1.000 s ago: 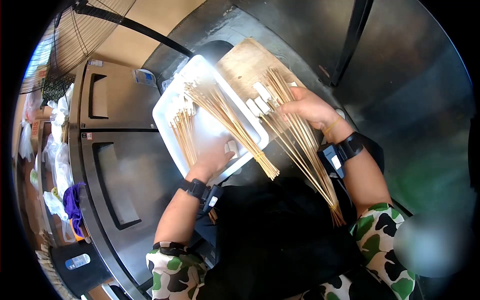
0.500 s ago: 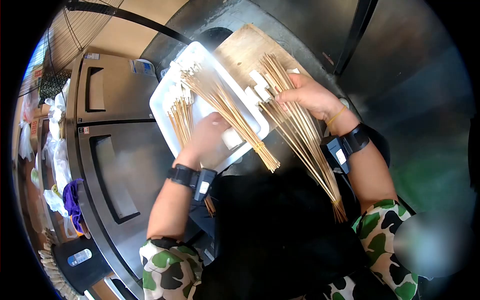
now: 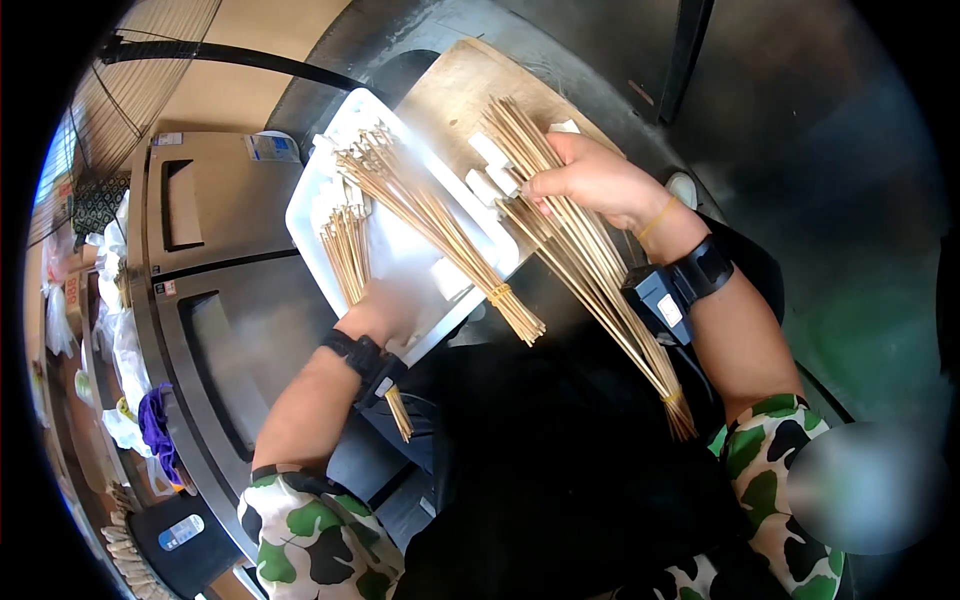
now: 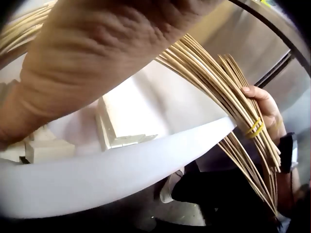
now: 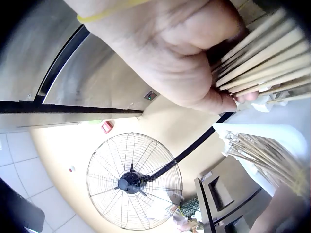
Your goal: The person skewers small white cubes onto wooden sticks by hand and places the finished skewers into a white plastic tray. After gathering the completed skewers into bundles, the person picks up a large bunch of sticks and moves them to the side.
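My right hand (image 3: 600, 185) grips a bundle of bamboo skewers (image 3: 610, 275), fastened near its lower end with a yellow band. White blocks (image 3: 488, 150) sit on or against the upper ends of several skewers. My left hand (image 3: 385, 310), blurred, is at the near left corner of a white tray (image 3: 298, 225). In the left wrist view it reaches over the tray towards small white blocks (image 4: 51, 151), its fingertips hidden. A larger sliced white block (image 4: 127, 116) lies in the tray, to the right of those pieces.
A banded skewer bundle (image 3: 430, 225) lies across the tray, and another bundle (image 3: 345, 255) lies along its left side. A wooden board (image 3: 440, 85) is behind the right hand. Steel cabinets (image 3: 215, 340) stand at the left; a wire fan (image 5: 133, 182) shows in the right wrist view.
My left hand has left the white block at the tray's near side, passing up beside the skewers and then back to the near left corner. My right hand keeps its grip.
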`<state>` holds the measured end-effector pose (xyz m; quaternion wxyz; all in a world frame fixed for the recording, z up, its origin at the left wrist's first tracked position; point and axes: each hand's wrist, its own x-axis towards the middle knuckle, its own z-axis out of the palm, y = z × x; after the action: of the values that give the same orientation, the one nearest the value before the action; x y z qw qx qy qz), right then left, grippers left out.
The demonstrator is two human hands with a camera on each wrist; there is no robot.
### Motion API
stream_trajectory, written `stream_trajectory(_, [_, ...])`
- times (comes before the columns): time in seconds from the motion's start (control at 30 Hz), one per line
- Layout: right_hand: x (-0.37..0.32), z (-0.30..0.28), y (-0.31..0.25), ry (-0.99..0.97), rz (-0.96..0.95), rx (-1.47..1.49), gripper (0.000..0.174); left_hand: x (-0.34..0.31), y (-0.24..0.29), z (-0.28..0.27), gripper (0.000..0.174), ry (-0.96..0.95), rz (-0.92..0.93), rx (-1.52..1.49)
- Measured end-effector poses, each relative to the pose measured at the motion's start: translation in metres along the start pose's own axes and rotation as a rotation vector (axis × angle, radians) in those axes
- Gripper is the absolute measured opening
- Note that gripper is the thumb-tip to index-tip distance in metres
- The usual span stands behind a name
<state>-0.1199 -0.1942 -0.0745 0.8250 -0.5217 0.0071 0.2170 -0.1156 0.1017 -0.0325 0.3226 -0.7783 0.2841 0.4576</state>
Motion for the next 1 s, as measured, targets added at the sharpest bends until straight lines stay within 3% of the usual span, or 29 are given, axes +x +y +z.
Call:
stream_trajectory(0.07, [0.003, -0.002, 0.004, -0.013, -0.011, -0.019, 0.021, -0.005, -0.004, 0.001, 0.058, -0.002, 0.086, 0.018])
stream_trajectory(0.17, [0.002, -0.002, 0.001, -0.011, 0.005, -0.065, 0.023, -0.006, -0.005, 0.015, 0.067, 0.07, 0.066, 0.14])
stream_trajectory(0.37, [0.0, 0.001, -0.001, -0.011, 0.014, -0.049, 0.031, -0.003, 0.004, 0.014, 0.066, 0.044, 0.008, 0.123])
stream_trajectory(0.57, [0.002, 0.0, 0.003, 0.018, -0.019, -0.07, 0.029, -0.001, -0.004, 0.01, 0.063, 0.075, 0.084, 0.066])
stream_trajectory(0.67, [0.004, 0.0, 0.006, 0.033, -0.028, -0.09, 0.028, -0.009, -0.008, 0.003, 0.059, 0.276, 0.149, -0.119])
stream_trajectory(0.77, [0.004, 0.0, 0.005, 0.022, -0.025, -0.108, 0.025, -0.028, -0.001, -0.039, 0.057, 0.227, 0.15, -0.47])
stream_trajectory(0.9, [0.002, 0.003, 0.002, -0.003, 0.001, -0.1, 0.021, -0.034, -0.007, -0.043, 0.057, 0.29, -0.022, -0.791])
stream_trajectory(1.0, [0.002, 0.005, 0.002, 0.019, 0.006, -0.119, 0.023, -0.033, 0.0, -0.034, 0.061, 0.258, -0.179, -0.849])
